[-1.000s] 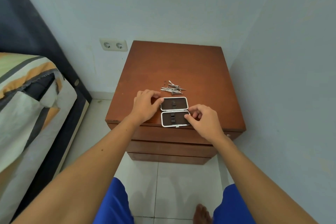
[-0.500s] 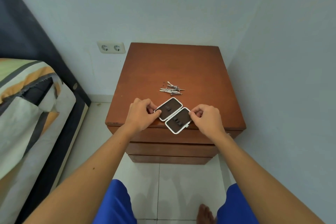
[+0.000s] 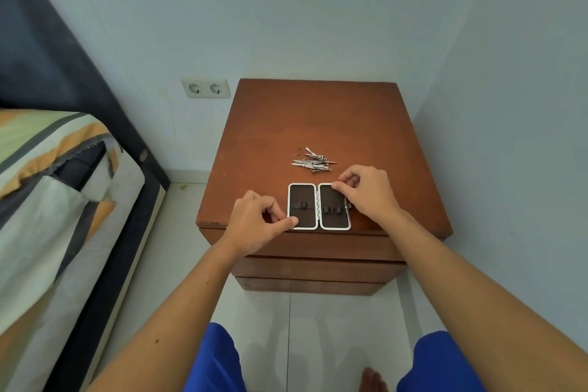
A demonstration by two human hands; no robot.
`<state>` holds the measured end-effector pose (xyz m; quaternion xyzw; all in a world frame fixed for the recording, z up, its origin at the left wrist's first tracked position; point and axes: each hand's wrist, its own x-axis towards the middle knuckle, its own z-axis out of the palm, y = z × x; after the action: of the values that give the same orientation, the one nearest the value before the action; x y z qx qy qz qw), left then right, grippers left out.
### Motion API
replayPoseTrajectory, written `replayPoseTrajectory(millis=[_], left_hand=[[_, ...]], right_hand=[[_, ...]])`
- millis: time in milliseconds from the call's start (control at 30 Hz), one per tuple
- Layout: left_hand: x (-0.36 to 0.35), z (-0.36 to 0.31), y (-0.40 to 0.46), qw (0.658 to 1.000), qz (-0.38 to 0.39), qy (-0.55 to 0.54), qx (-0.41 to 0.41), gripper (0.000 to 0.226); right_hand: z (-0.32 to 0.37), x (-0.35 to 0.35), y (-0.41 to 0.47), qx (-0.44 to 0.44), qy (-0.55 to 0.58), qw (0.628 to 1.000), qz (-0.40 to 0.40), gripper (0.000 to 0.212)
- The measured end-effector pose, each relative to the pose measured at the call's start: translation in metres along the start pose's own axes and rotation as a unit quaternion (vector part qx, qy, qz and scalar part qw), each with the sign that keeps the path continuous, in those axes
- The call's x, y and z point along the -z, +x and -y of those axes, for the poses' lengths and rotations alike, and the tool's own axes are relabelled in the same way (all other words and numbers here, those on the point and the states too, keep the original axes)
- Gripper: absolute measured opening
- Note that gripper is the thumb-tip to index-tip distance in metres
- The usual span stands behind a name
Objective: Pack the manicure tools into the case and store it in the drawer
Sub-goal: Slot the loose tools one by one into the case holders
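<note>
Pinching the open case (image 3: 319, 206) with left hand (image 3: 256, 222) and right hand (image 3: 366, 192) at the table (image 3: 318, 124) front edge, I am risking tipping it off, tools (image 3: 313, 161) unpacked.

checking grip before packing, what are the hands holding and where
Both hold the open case: left hand pinches its near-left corner, right hand its far-right corner.

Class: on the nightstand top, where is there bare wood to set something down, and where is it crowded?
Bare wood: the back half of the nightstand top, behind the tool pile, and strips along both side edges. Crowded: the front edge, where the open case lies with the left hand and right hand pinching its corners.
</note>
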<state>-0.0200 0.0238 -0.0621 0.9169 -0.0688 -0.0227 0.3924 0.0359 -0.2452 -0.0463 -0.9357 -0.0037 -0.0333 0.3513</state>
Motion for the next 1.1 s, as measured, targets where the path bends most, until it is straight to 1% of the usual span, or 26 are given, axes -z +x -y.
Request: replayPoseTrajectory(millis=[100, 133, 200, 233, 333, 500, 567, 733, 867, 967, 1033, 1100], left_hand=[[0.005, -0.003, 0.009, 1.000, 0.009, -0.012, -0.016, 0.030], [0.006, -0.005, 0.012, 1.000, -0.002, -0.021, -0.020, 0.025], [0.003, -0.004, 0.017, 0.998, -0.039, -0.020, -0.039, 0.010], [0.001, -0.002, 0.018, 0.997, -0.051, -0.007, -0.050, 0.014], [-0.003, 0.003, 0.020, 0.995, -0.051, 0.033, -0.083, 0.041], [-0.001, 0.009, 0.020, 0.979, 0.044, 0.138, -0.146, 0.091], [-0.002, 0.012, 0.021, 0.976, 0.050, 0.150, -0.147, 0.098], [-0.004, 0.013, 0.023, 0.978, 0.037, 0.149, -0.141, 0.101], [-0.006, 0.012, 0.023, 0.979, 0.037, 0.149, -0.131, 0.103], [-0.007, 0.010, 0.022, 0.981, 0.034, 0.146, -0.125, 0.104], [-0.006, 0.010, 0.021, 0.982, 0.036, 0.140, -0.122, 0.104], [-0.005, 0.009, 0.020, 0.984, 0.040, 0.127, -0.119, 0.104]], right_hand=[[0.002, 0.004, 0.007, 0.058, -0.018, 0.998, -0.016, 0.006], [0.004, 0.004, 0.011, 0.080, -0.033, 0.996, -0.013, 0.003], [0.010, 0.004, 0.018, 0.111, -0.059, 0.992, 0.006, 0.007], [0.013, 0.002, 0.022, 0.121, -0.066, 0.990, 0.017, 0.009], [0.020, -0.007, 0.032, 0.141, -0.081, 0.986, 0.040, 0.013], [0.027, -0.017, 0.040, 0.147, -0.101, 0.982, 0.057, 0.016], [0.027, -0.018, 0.041, 0.147, -0.110, 0.981, 0.056, 0.014], [0.023, -0.017, 0.038, 0.161, -0.125, 0.978, 0.047, 0.011], [0.018, -0.013, 0.031, 0.163, -0.102, 0.981, 0.032, 0.009], [0.019, -0.006, 0.023, 0.135, -0.060, 0.989, 0.030, 0.005], [0.022, 0.000, 0.018, 0.106, -0.013, 0.994, 0.012, 0.002], [0.024, 0.004, 0.013, 0.065, 0.070, 0.995, -0.021, 0.002]])
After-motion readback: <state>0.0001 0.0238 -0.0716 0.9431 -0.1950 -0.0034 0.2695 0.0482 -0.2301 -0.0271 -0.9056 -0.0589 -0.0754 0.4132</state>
